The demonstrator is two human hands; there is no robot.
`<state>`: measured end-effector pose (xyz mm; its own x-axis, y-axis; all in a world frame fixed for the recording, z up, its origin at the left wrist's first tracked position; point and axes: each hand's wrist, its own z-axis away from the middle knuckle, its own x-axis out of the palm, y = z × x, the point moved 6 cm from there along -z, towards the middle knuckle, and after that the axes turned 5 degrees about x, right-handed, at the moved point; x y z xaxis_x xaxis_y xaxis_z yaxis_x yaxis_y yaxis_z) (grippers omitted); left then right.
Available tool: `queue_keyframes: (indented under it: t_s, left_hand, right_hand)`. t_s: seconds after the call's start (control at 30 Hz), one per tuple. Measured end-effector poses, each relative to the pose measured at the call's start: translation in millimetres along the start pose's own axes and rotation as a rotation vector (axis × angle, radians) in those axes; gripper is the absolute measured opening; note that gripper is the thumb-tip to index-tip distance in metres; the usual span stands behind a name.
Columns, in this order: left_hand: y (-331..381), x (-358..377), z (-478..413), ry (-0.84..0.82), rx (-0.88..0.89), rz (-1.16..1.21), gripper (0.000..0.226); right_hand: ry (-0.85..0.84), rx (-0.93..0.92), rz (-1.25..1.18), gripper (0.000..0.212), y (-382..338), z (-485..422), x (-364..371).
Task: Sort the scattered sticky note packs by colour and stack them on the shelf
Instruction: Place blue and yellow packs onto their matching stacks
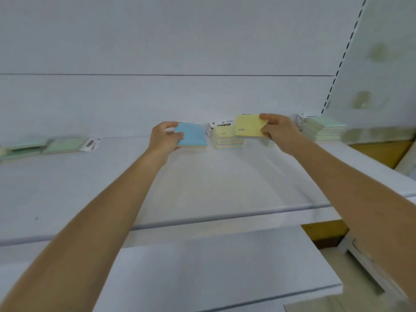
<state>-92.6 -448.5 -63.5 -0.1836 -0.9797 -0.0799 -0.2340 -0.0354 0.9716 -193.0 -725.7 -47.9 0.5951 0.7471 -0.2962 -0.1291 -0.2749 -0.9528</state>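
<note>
In the head view, you are reaching with both arms to the back of the white shelf board [202, 176].

Your left hand [165, 137] is gripping a blue-topped sticky note pack [192, 135] by its left edge, thumb on top and fingers curled underneath. The pack is sitting low near the back panel; whether it is touching the board cannot be told.

Your right hand [275, 129] is pinching a pale yellow sticky note pack [248, 127] by its right edge, thumb above and fingers below. The pack is raised and tilted, with its face leaning towards you.

The low stack of yellow-topped packs [226, 137] is standing between your two hands, just left of and slightly below the yellow pack, whose left edge is overlapping the stack's right side. Your right hand is the one carrying the matching colour, so the coming move looks like a short shift leftward and down.

The stacked packs are pointing their printed hang tabs towards the back panel, and their longer side seems to be running front to back. The held yellow pack looks turned much the same way, though blur is hiding its tab.

A taller stack of mint green packs [324, 130] is standing well to the right by the slotted upright [344, 52]. More loose green packs [63, 145] are lying far to the left.
</note>
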Motion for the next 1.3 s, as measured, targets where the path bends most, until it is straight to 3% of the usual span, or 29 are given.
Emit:
queue_keyframes:
  t_s: [0.17,0.37,0.57,0.73,0.97,1.17,1.3]
  left_hand:
    - [-0.5,1.4,4.0,0.115,0.002,-0.008,0.04]
    - [6.6,1.4,-0.2,0.138,-0.007,-0.033,0.04]
    - [15.5,5.7,-9.3,0.1,-0.004,-0.006,0.041]
    - [17.4,7.3,-16.0,0.085,0.004,0.013,0.041]
    - [38.9,50.0,-23.8,0.048,0.078,0.12,0.039]
    - [55.2,145.9,-16.5,-0.097,0.143,0.145,0.039]
    - [47.1,208.2,-8.0,-0.182,0.096,0.088,0.044]
  right_hand:
    - [-0.124,-0.057,0.121,0.048,-19.0,-29.4,20.7]
    - [-0.233,-0.086,0.266,0.045,-21.7,-44.9,51.9]
    - [-0.173,-0.112,0.493,0.043,-16.1,-49.5,63.1]
    - [-0.152,-0.074,0.495,0.042,-5.6,-50.8,64.3]
    - [0.077,-0.249,0.556,0.045,2.8,-29.0,-8.3]
    - [0.0,-0.023,0.845,0.068,64.3,-1.5,-86.4]
    - [-0.052,0.107,0.996,0.075,83.0,11.1,-103.8]
